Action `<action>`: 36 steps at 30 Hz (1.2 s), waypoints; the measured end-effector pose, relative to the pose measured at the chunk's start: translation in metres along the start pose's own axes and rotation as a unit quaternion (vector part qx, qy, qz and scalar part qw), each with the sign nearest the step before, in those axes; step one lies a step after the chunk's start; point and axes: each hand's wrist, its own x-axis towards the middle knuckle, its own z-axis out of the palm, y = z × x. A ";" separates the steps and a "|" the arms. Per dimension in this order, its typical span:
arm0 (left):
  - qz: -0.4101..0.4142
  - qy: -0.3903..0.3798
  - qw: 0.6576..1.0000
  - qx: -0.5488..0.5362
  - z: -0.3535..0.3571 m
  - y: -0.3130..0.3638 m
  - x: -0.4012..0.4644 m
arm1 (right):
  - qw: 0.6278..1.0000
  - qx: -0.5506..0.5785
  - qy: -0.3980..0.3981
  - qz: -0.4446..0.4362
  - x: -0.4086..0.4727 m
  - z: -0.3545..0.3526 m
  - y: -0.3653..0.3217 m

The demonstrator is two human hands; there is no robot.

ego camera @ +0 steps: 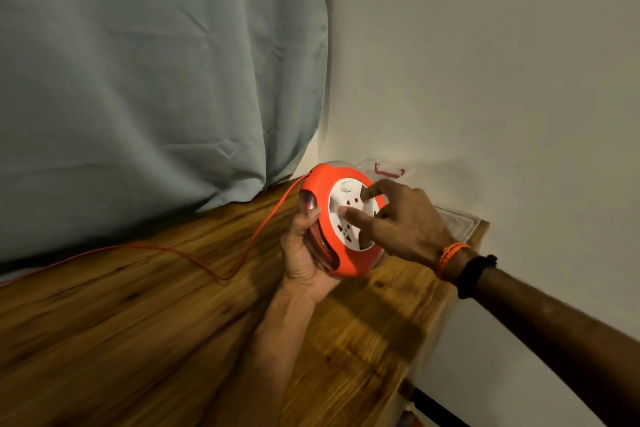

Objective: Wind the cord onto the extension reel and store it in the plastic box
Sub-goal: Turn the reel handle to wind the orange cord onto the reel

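The orange extension reel [323, 198] with a white socket face is held tilted above the wooden table [145, 315]. My left hand [301, 253] grips its lower left edge from below. My right hand [401, 218] rests on the white socket disc, fingers in its recesses. The orange cord [194, 256] runs from the reel's left side, loops across the table and trails off to the left edge. Behind the reel, against the wall, stands the clear plastic box [457, 222] with a red handle [389, 172], mostly hidden by the reel and my hand.
A grey-green curtain [156, 80] hangs behind the table on the left. A pale wall [502, 80] closes the right side. The table's right edge [446, 302] drops off just past the box.
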 end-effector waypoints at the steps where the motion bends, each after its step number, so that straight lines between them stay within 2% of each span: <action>1: -0.001 0.000 1.000 0.003 -0.001 -0.001 0.001 | 0.998 -0.038 0.012 -0.042 -0.002 -0.004 0.002; 5: -0.005 -0.014 1.000 0.000 -0.003 -0.002 0.003 | 0.965 -0.156 0.028 -0.208 -0.004 -0.021 0.007; 10: -0.008 -0.031 0.999 -0.011 -0.002 -0.002 0.001 | 0.890 -0.278 0.003 -0.361 0.000 -0.031 0.017; 14: -0.005 -0.039 0.999 -0.006 -0.001 -0.003 0.002 | 0.857 -0.306 -0.020 -0.414 0.005 -0.030 0.019; 20: -0.003 -0.045 0.999 -0.004 -0.004 -0.004 0.005 | 0.832 -0.351 -0.023 -0.430 0.019 -0.022 0.017; 22: 0.001 -0.052 0.999 -0.008 -0.004 -0.004 0.005 | 0.861 -0.322 -0.017 -0.394 0.018 -0.019 0.015; 23: 0.005 -0.059 0.998 -0.012 -0.004 -0.003 0.005 | 0.892 -0.281 -0.007 -0.354 0.016 -0.015 0.013; 25: 0.008 -0.063 0.998 -0.020 -0.001 -0.001 0.004 | 0.970 -0.122 0.040 -0.206 0.009 -0.003 0.008; 26: 0.005 -0.054 0.998 -0.019 0.000 -0.001 0.004 | 0.992 -0.036 0.064 -0.102 0.008 0.004 0.004; 28: 0.003 -0.032 0.999 -0.012 0.000 -0.002 0.003 | 0.991 0.086 0.061 0.077 0.011 0.014 -0.004; 29: 0.005 -0.028 1.000 -0.011 0.000 -0.003 0.003 | 0.987 0.105 0.043 0.117 0.012 0.016 -0.007; 33: 0.003 -0.013 1.000 -0.015 -0.002 -0.004 0.001 | 0.991 0.085 0.009 0.104 0.012 0.015 -0.006; 36: 0.013 -0.010 1.000 -0.008 -0.003 -0.001 0.002 | 1.000 0.006 0.004 0.020 0.007 0.008 -0.002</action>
